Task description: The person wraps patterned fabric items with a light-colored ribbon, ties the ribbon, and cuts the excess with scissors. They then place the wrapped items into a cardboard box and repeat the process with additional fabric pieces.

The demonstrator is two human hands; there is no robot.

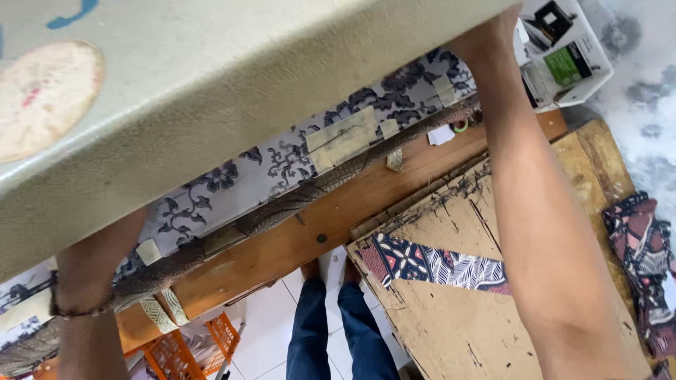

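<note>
Nearest the camera, a large beige panel [211, 91] with a pebbled surface fills the upper left, lifted above the bench. Both arms reach up under it. The left hand [95, 243] goes behind the panel's lower edge, a thin band at the wrist; its fingers are hidden, so I cannot tell how they are set. The right hand [493, 32] meets the panel's right end near the top; its fingers are also out of sight behind the edge.

Under the panel lies a grey cloth [282, 165] with dark floral print, patched with strips of tape [341, 137], its frayed hem along a wooden bench [331, 218]. Beside the right forearm sits a worn board [436, 309] bearing a strip of patterned fabric [429, 264].

Lower down are blue-trousered legs [338, 331] on white tiles and an orange crate [186, 345], its contents unclear. At the right lies a bundle of dark red cloth [644, 260]. Farthest, a white tray [563, 53] holds a green packet and small dark items.
</note>
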